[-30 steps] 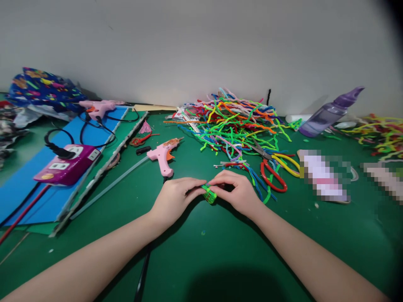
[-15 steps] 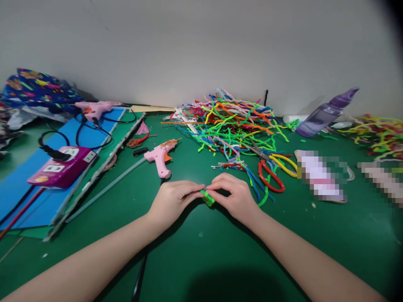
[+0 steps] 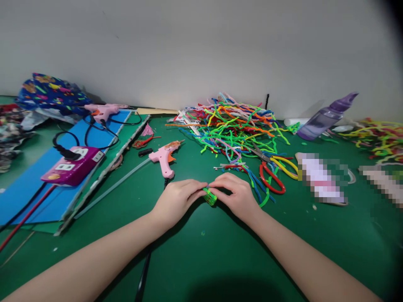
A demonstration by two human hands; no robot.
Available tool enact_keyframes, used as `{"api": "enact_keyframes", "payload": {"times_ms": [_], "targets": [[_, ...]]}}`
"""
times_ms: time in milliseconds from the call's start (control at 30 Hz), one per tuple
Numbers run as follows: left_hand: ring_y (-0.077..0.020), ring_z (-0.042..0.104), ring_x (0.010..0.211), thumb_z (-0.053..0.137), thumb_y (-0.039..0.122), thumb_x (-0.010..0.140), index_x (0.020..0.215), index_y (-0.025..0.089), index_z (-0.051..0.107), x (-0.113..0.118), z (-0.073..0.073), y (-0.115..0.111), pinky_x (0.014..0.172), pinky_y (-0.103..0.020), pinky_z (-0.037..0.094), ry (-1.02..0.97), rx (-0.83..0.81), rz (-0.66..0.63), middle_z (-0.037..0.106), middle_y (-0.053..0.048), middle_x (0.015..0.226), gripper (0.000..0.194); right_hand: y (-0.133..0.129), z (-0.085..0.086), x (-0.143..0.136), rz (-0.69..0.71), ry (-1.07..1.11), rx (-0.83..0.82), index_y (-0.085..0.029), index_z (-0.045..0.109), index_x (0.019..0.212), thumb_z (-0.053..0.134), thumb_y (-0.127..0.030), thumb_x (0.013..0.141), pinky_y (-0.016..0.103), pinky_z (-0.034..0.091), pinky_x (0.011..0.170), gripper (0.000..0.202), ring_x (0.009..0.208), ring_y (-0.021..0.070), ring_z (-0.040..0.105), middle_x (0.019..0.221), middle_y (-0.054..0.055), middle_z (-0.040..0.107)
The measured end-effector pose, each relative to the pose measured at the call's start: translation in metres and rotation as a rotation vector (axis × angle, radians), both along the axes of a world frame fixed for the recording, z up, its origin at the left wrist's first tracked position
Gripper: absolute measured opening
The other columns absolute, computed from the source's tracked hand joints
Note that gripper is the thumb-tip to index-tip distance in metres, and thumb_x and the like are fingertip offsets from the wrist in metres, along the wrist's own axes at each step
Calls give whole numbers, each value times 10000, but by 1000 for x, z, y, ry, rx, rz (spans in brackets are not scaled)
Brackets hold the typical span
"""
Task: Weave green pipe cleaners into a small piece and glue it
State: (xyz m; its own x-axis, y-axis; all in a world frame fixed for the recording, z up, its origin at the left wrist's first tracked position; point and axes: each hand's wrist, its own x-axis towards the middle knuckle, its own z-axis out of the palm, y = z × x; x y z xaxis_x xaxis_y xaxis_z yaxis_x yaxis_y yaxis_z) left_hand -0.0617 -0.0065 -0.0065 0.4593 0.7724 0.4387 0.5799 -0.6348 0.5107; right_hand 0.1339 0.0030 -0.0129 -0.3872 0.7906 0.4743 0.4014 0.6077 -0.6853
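A small bundle of green and yellow pipe cleaners (image 3: 210, 197) is pinched between my two hands over the table's middle. My left hand (image 3: 179, 197) grips its left side with thumb and fingertips. From the other side, my right hand (image 3: 234, 193) is closed on it too, fingertips almost meeting the left ones. The fingers cover its upper end. Beyond my left hand lies a pink glue gun (image 3: 163, 159) with a long glue stick in its back. Scissors (image 3: 272, 167) with one red and one yellow handle rest past my right hand, blades partly among loose pipe cleaners.
A heap of coloured pipe cleaners (image 3: 236, 126) lies against the wall. Right of it are a purple bottle (image 3: 324, 119) and a blurred-out flat object (image 3: 323, 178). At left, a purple power strip (image 3: 74, 167) sits on blue board (image 3: 28, 201), near a second pink glue gun (image 3: 105, 111).
Both hands keep their pinch on the green bundle, which has turned slightly. The whole view has shifted a little, moving the things at left rightward in the picture.
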Motion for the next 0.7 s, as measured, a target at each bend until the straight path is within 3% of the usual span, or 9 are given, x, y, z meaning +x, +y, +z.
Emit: {"api": "enact_keyframes", "payload": {"times_ms": [167,367,567,700], "targets": [[-139,660,845,531,224,882,1002,162,633,-1,-3,-2,769,-244,521,-33,32,20,706,-60,936,169,2,3,5,-6,44,-73,-207,672,1003,667,-252,786,298,518,719,222,743,147,612,858,40,661],[-145,638,915,489,221,901,1112,197,581,-2,-2,-1,802,-265,519,-5,19,57,674,-63,1004,232,3,0,3,-40,45,-85,-203,699,874,650,-264,800,302,524,699,108,741,158,634,833,45,687],[-139,648,849,463,204,909,1051,187,629,-3,-3,-2,733,-244,532,150,144,37,673,-60,1002,219,4,-3,4,-11,42,-107,-197,690,826,641,-265,806,297,520,680,86,720,154,630,797,40,677],[-175,636,909,476,165,895,1096,169,601,-4,-2,-5,772,-286,528,319,237,46,663,-67,1058,237,4,-3,4,-3,19,-108,-187,675,789,641,-249,805,293,508,683,72,717,151,621,776,38,665]]}}
